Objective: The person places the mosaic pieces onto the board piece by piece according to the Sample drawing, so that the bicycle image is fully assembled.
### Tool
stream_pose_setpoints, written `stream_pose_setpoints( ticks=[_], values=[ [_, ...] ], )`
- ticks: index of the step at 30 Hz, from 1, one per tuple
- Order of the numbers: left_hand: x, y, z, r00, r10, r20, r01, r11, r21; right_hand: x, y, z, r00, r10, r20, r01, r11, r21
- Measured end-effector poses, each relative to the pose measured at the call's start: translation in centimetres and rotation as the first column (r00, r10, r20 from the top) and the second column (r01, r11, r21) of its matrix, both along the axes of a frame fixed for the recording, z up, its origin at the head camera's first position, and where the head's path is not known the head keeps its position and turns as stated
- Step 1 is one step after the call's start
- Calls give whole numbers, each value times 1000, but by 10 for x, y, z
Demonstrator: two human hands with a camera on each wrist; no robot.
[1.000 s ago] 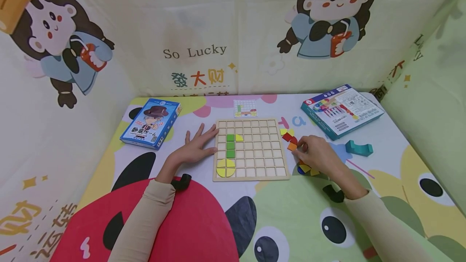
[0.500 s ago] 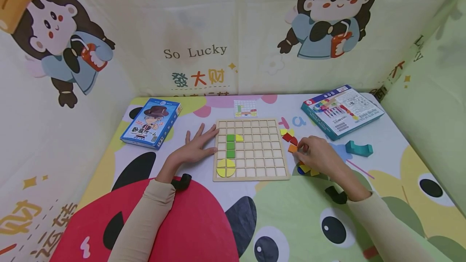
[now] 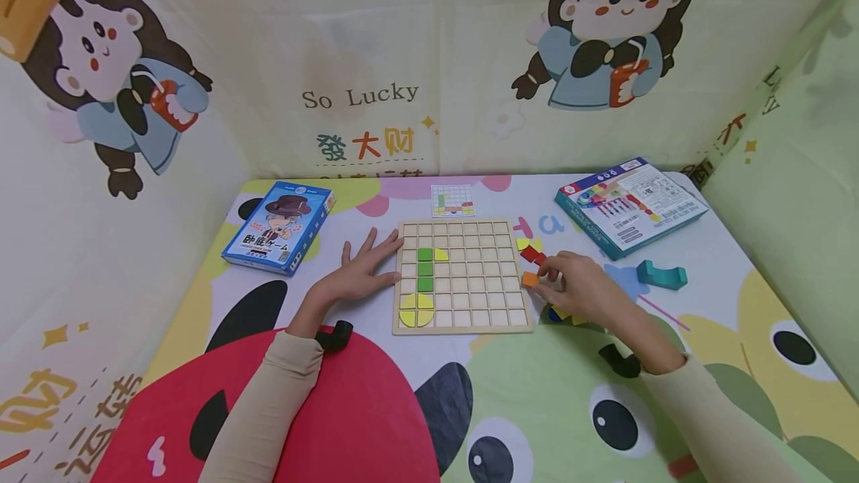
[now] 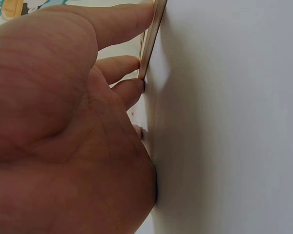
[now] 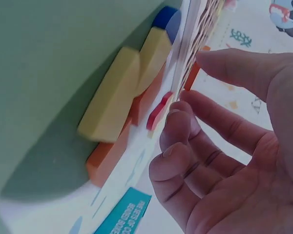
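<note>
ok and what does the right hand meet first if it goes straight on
Likely the board, at its right edge: the right hand points there, pinching an orange tile. The tile's height is hard to judge.

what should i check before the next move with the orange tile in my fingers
1. Orange tile pinched: ok, between thumb and forefinger of the right hand.
2. Left hand at the board: ok, fingers touch its left edge.
3. Bare cells available: ok, many.
4. Card uncovered: ok, it lies beyond the board.
5. Orange tile seated in a cell: not ok, it is by the right edge.
6. Cell matching the card: cannot tell, print too small.
</note>
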State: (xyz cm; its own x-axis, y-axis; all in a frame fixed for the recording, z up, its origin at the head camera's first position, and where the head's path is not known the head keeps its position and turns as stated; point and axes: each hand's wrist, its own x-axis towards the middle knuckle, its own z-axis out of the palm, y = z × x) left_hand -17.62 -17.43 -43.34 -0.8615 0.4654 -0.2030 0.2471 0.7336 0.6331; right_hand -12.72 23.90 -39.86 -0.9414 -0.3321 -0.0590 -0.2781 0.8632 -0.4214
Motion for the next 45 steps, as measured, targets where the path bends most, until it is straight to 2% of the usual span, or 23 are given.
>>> stream_pose_setpoints(
  ticks=[10,18,32,40,45],
  values=[
    [1,-1,1,1000,0,-1,0,1000,-3,3,-19,0,992,111,-51,-114,992,-46],
    [1,0,1,1000,-5,-7,5,1000,0,3,-38,0,988,142,-53,-143,989,-28],
    [1,0,1,1000,-2,-4,2,1000,-2,6,-64,-1,987,162,-5,-163,986,-32],
    [0,-1,0,1000,-1,1,1,1000,-6,7,-79,-3,970,232,-66,-233,973,1],
    [0,0,0,1000,-2,0,2,1000,-3,8,-90,-3,966,247,-79,-247,969,11]
  ],
)
